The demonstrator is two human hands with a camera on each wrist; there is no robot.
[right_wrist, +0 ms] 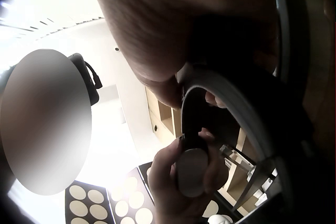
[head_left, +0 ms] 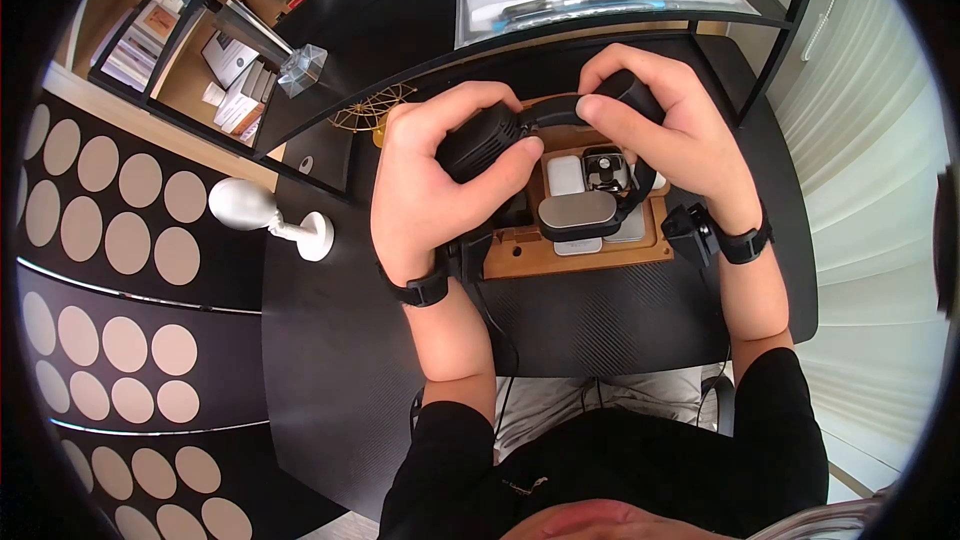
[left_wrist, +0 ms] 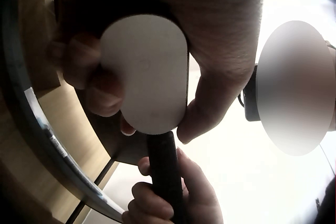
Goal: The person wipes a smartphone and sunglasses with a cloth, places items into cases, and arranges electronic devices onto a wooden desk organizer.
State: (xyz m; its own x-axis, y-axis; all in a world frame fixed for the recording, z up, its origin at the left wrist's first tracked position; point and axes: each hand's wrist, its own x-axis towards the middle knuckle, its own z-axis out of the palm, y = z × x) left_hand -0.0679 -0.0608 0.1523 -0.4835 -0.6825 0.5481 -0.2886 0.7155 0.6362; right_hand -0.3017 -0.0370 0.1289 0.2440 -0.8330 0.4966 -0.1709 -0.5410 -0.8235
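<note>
Both hands hold a pair of black headphones up over the desk. My left hand [head_left: 420, 160] grips one ear cup [head_left: 480, 143], its thumb on the near side. In the left wrist view, that cup's pale oval outer plate [left_wrist: 144, 77] lies between the fingers and thumb. My right hand [head_left: 690, 130] is wrapped around the headband [head_left: 628, 90], which also shows as a dark bar in the left wrist view. The other ear cup [head_left: 578, 212], with a grey oval plate, hangs between the hands. Below it is a wooden tray [head_left: 515, 258] holding a small white case [head_left: 566, 176] and a watch [head_left: 606, 170], partly covered.
A black shelf runs behind the desk [head_left: 600, 325], with a clear folder and pens [head_left: 570, 8] on it. A white round-headed device [head_left: 245, 203] stands at left, before black panels with pale circles [head_left: 130, 240]. A curtain [head_left: 860, 240] hangs at right.
</note>
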